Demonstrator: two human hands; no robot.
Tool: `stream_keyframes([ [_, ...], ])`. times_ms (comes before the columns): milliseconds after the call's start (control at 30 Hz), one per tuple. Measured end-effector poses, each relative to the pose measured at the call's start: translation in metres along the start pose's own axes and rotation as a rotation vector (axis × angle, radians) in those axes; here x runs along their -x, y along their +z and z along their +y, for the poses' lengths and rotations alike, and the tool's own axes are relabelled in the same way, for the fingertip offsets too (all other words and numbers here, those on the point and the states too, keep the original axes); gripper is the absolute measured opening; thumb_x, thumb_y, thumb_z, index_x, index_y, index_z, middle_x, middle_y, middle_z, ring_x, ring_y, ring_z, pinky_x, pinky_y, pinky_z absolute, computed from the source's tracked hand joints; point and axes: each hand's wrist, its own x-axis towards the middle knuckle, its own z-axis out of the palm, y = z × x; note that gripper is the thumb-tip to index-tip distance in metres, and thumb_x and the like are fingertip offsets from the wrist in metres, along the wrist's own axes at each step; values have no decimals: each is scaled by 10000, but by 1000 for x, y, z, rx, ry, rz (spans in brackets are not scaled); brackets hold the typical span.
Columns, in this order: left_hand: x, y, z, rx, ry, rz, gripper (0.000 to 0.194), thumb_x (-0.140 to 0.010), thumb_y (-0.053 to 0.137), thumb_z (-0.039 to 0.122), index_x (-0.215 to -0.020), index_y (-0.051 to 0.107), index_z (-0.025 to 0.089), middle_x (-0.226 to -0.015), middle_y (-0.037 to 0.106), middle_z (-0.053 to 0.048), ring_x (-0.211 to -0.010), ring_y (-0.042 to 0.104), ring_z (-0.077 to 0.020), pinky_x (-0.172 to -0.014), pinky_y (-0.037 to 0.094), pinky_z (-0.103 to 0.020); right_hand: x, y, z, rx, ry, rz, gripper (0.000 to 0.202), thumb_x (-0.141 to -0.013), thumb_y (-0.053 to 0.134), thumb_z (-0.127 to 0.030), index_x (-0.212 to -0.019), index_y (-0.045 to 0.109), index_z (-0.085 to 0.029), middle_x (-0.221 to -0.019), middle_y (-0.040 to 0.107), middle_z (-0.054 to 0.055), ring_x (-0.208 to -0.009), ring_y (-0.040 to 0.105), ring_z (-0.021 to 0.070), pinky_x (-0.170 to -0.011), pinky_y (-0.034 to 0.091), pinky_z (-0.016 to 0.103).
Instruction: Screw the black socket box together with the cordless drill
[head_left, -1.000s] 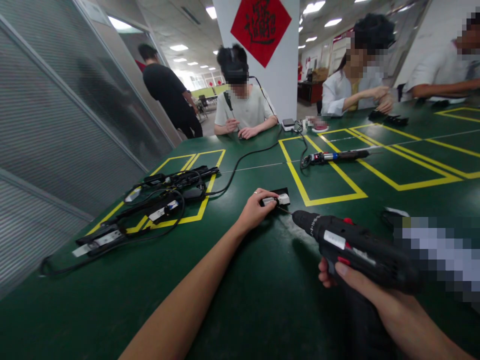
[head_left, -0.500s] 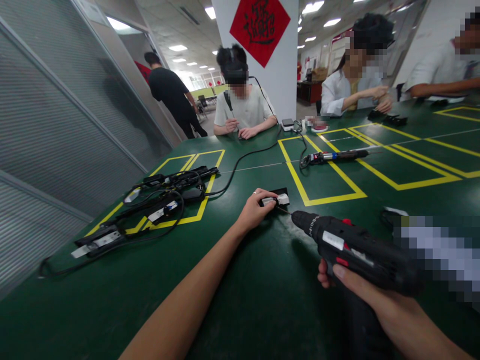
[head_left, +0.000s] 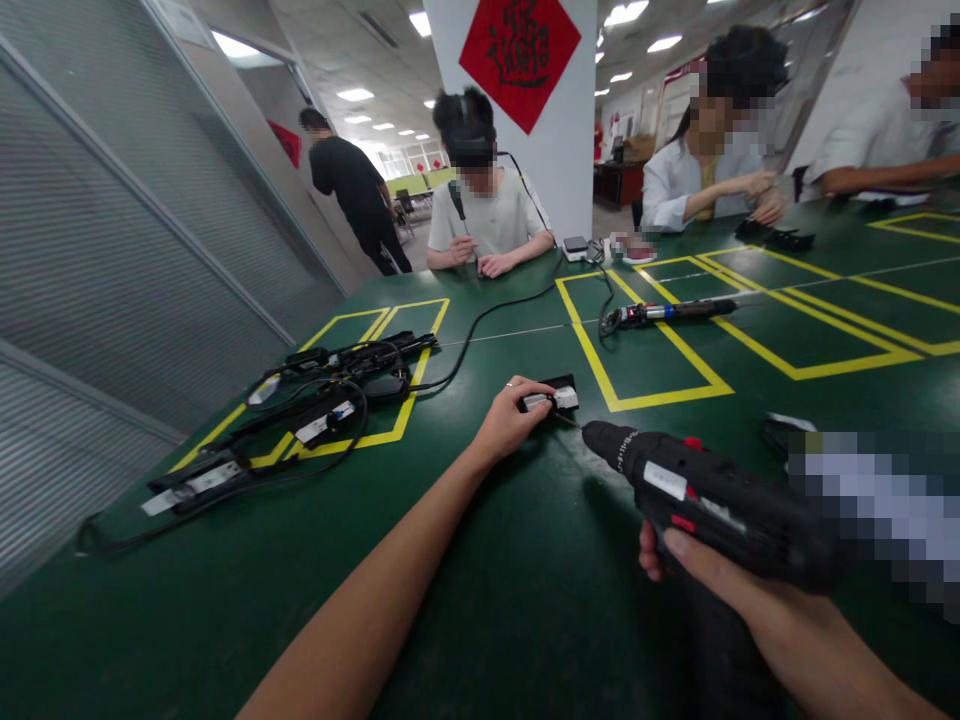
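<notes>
My left hand (head_left: 511, 415) rests on the green table (head_left: 525, 560), its fingers closed on a small black and white part (head_left: 566, 398) that lies flat there. A black cordless drill (head_left: 712, 500) with red buttons is in my right hand (head_left: 712, 572), fingers wrapped round its handle. The drill points left, and its thin bit (head_left: 568, 421) reaches the near side of the part, close to my left fingertips. Whether the bit touches the part cannot be made out.
Black devices with cables (head_left: 337, 405) lie at the left. A cable runs to the back, near a small scale (head_left: 576, 248). A pen-like tool (head_left: 675, 311) lies beyond the drill. People sit across the table; a blurred object is at the right.
A standing person in black at the back left has shifted slightly and turned. My hands, the drill and the part look almost unmoved.
</notes>
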Motion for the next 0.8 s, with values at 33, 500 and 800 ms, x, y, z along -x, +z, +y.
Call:
stream_keyframes([
  [33, 0, 0, 0, -1, -2, 0, 233, -817, 558, 254, -1009, 678, 198, -983, 598, -57, -928, 565, -169, -862, 439, -313, -1, 0, 2, -22, -4, 3, 117, -764, 696, -348, -803, 733, -244, -777, 776, 18, -725, 726, 207, -733, 598, 320],
  [500, 1, 0, -3, 18, 14, -3, 238, -825, 559, 280, -1019, 675, 205, -989, 594, -54, -918, 563, -165, -840, 434, -302, 0, -8, -10, 74, 35, -72, 195, -786, 661, -433, -858, 743, -271, -885, 775, 18, -867, 709, 217, -824, 564, 290],
  [800, 0, 0, -1, 14, 14, 2, 236, -827, 556, 281, -1014, 677, 200, -987, 598, -58, -922, 563, -171, -843, 435, -307, 3, -3, -9, 125, 9, -9, 157, -771, 657, -405, -754, 745, -276, -792, 769, 22, -809, 711, 239, -796, 572, 324],
])
